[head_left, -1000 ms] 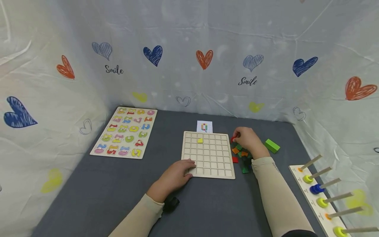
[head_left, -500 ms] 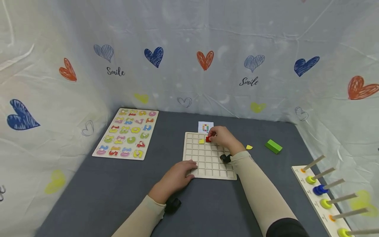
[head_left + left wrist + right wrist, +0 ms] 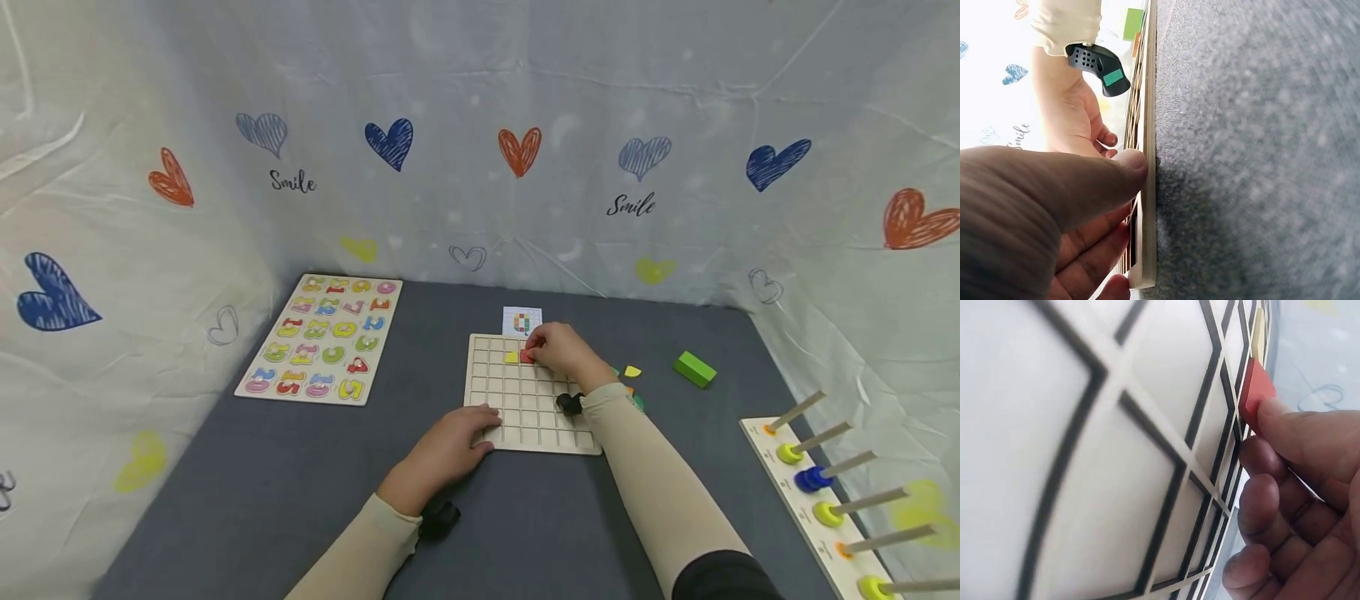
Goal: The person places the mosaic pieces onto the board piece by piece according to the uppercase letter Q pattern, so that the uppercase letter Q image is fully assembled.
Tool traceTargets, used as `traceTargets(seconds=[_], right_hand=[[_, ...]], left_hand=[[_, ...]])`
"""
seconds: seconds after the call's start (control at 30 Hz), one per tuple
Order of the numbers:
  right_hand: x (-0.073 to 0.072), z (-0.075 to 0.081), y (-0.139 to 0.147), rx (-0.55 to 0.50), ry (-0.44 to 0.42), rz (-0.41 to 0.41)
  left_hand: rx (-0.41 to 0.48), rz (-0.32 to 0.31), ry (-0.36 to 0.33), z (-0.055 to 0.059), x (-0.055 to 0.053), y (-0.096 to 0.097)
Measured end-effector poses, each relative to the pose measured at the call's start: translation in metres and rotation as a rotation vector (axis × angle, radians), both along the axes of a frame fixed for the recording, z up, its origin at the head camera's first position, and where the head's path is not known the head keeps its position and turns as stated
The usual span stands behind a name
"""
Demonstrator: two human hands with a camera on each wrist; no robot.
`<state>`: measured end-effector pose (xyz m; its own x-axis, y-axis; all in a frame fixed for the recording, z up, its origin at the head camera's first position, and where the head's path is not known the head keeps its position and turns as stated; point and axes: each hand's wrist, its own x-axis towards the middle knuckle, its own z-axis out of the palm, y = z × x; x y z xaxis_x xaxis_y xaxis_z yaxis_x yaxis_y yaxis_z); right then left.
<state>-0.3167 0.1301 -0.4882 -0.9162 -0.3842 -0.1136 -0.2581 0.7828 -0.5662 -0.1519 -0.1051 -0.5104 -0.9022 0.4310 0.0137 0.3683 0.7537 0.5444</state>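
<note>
A wooden grid board [image 3: 517, 408] lies on the dark cloth. On its far row sits a yellow tile [image 3: 512, 357]. Just right of that, my right hand [image 3: 561, 350] holds a red tile [image 3: 527, 357] at a cell. The right wrist view shows the thumb on this red tile [image 3: 1256, 390], low against the grid, beside the yellow one; the index finger is mostly hidden. My left hand [image 3: 444, 454] rests at the board's near left corner, thumb along the front edge and fingers over the surface. A card [image 3: 521, 321] with a coloured tile pattern lies behind the board.
Loose tiles, including a yellow piece [image 3: 633, 372], lie right of the board, partly hidden by my sleeve. A green block [image 3: 694, 369] is further right. A peg board [image 3: 806, 500] with rings stands at the right, a number puzzle [image 3: 318, 342] at the left.
My right hand has picked up the red tile from the pile and carried it left to the board's far row, beside the yellow tile. The left hand has stayed on the corner.
</note>
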Motion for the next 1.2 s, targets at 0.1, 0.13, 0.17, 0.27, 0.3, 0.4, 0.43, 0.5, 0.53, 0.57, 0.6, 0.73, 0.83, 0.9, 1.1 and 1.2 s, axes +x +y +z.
traceTargets(seconds=[0.1, 0.13, 0.17, 0.27, 0.3, 0.4, 0.43, 0.5, 0.53, 0.57, 0.6, 0.73, 0.83, 0.9, 1.1, 1.2], right_hand=[[0.0, -0.001, -0.001, 0.003, -0.018, 0.005], [0.001, -0.001, -0.001, 0.005, -0.021, 0.003], [0.001, 0.0, -0.001, 0.003, -0.022, 0.003], [0.003, 0.0, -0.002, -0.005, -0.022, 0.0], [0.003, 0.0, -0.002, -0.007, -0.021, 0.0], [0.004, 0.0, -0.002, -0.007, -0.02, -0.003], [0.005, 0.0, -0.002, -0.006, -0.022, -0.005], [0.005, 0.0, -0.003, -0.003, -0.024, -0.008], [0.005, 0.0, -0.003, 0.0, -0.025, -0.01], [0.005, 0.0, -0.003, 0.003, -0.024, -0.01], [0.005, 0.0, -0.003, 0.007, -0.022, -0.011], [0.005, 0.001, -0.004, 0.014, -0.014, -0.014], [0.008, 0.001, -0.003, 0.011, -0.003, 0.001], [0.012, 0.001, 0.002, 0.006, 0.028, 0.001], [0.021, 0.018, 0.047, 0.0, 0.103, -0.1], [0.022, 0.025, 0.079, 0.037, 0.066, -0.149]], left_hand=[[0.002, 0.0, 0.003, 0.002, 0.0, 0.0], [0.002, 0.0, 0.004, 0.002, 0.001, 0.0], [0.003, 0.0, 0.005, 0.002, 0.0, 0.0], [0.005, 0.001, 0.005, 0.002, 0.0, 0.0], [0.005, 0.001, 0.006, 0.002, 0.0, 0.0], [0.01, 0.001, 0.009, 0.001, 0.001, 0.0], [0.01, 0.0, 0.013, 0.001, 0.001, 0.0], [0.013, -0.001, 0.013, 0.001, 0.001, 0.0], [0.015, -0.003, 0.017, 0.001, 0.002, 0.0], [0.015, -0.003, 0.018, 0.001, 0.002, 0.0], [0.015, -0.004, 0.016, 0.001, 0.002, 0.0], [0.01, 0.0, 0.005, 0.001, 0.001, 0.0], [0.004, 0.005, -0.004, 0.001, 0.001, 0.001], [-0.002, 0.004, -0.005, 0.0, 0.002, 0.002], [0.008, -0.001, -0.018, 0.0, 0.002, 0.002], [0.016, 0.0, -0.019, 0.0, 0.002, 0.001]])
